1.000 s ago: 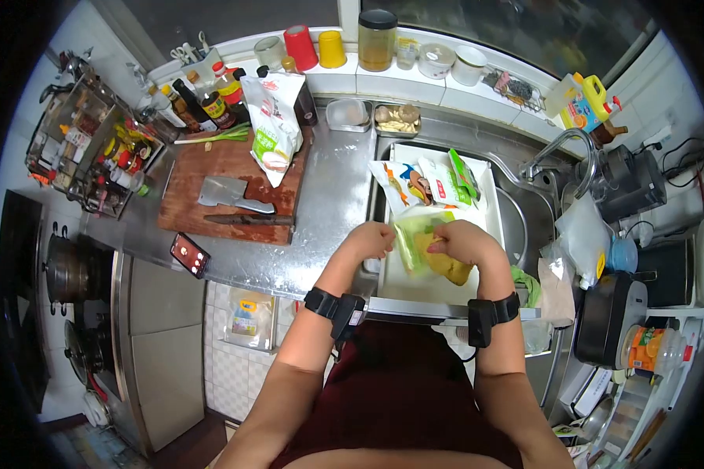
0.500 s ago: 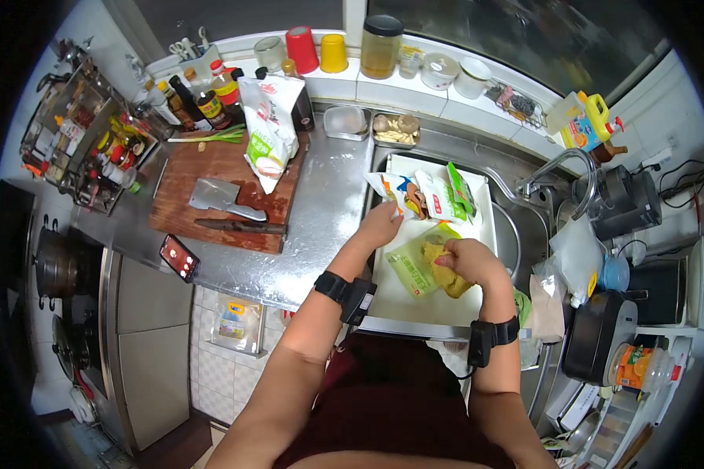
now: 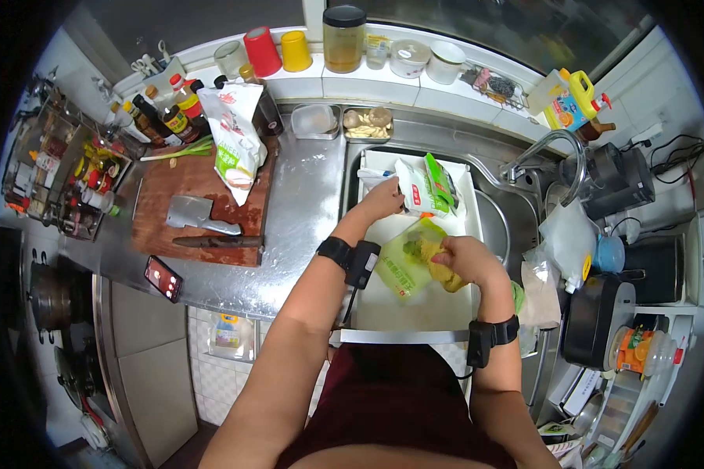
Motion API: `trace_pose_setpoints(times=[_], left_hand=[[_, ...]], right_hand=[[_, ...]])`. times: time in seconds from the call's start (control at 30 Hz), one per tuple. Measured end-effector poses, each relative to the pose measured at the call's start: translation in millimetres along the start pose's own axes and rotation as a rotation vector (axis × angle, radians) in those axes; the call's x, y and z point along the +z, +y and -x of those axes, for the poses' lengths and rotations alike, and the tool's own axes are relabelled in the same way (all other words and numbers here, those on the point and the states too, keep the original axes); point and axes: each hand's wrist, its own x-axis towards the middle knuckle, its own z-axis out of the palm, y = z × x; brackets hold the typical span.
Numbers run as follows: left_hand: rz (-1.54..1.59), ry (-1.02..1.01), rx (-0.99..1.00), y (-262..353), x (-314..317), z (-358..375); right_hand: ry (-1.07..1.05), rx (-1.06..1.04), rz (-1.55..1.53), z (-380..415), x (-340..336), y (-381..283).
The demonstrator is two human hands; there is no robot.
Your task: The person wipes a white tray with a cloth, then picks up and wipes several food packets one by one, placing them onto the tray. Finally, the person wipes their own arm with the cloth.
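Over the white tray point(image 3: 375, 309) in the sink, my right hand point(image 3: 465, 259) is closed on a yellow cloth point(image 3: 444, 275). A pale green packet point(image 3: 399, 270) lies beside and partly under the cloth. My left hand point(image 3: 383, 198) is at the tray's upper left, its fingers bent against a white packet point(image 3: 416, 187); what its fingertips hold, if anything, is hidden. Just right of that packet stands a bright green packet point(image 3: 441, 181).
Left on the counter, a cutting board point(image 3: 152, 223) bears a cleaver point(image 3: 192, 211), a knife point(image 3: 217, 241) and a white bag point(image 3: 235, 137). A phone point(image 3: 163, 279) lies at the counter's front edge. The faucet point(image 3: 551, 139) arches at the sink's right.
The view has shifted, so the counter items appear further left. My left hand has moved along the packets toward the white one. The yellow cloth is still in my right hand.
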Motion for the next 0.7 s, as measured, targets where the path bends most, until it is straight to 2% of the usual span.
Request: trace_pose_setpoints(times=[0.13, 0.17, 0.27, 0.37, 0.5, 0.53, 0.6, 0.67, 0.7], left_hand=[[-0.030, 0.070, 0.073, -0.1, -7.4, -12.3], [-0.042, 0.054, 0.150, -4.3, -9.2, -18.7], [-0.256, 0.159, 0.132, -39.4, -11.4, -47.8], [-0.005, -0.038, 0.096, -27.6, -16.3, -36.3], [-0.054, -0.024, 0.189, -4.8, -10.4, 0.4], [-0.095, -0.011, 0.158, 1.6, -11.3, 9.3], [-0.149, 0.035, 0.257, -26.5, -10.0, -2.6], [-0.114, 0.113, 0.063, -0.1, -20.3, 20.9], [-0.068, 0.189, 0.091, 1.9, -26.6, 26.2]], right_hand=[[0.001, 0.032, 0.003, 3.2, -1.2, 5.4], [0.001, 0.039, 0.008, 3.1, -0.5, 6.1], [-0.023, 0.036, 0.006, 1.1, 1.3, 6.6], [-0.013, -0.019, 0.060, -0.9, 3.1, 5.7], [0.007, -0.045, 0.080, 0.7, -3.4, -10.0], [0.021, -0.056, 0.090, 3.1, -6.0, -15.6], [0.055, -0.090, 0.081, 3.8, -8.6, -26.2], [0.089, -0.126, 0.040, 2.9, -9.9, -35.1], [0.101, -0.141, 0.005, 2.3, -13.4, -43.4]])
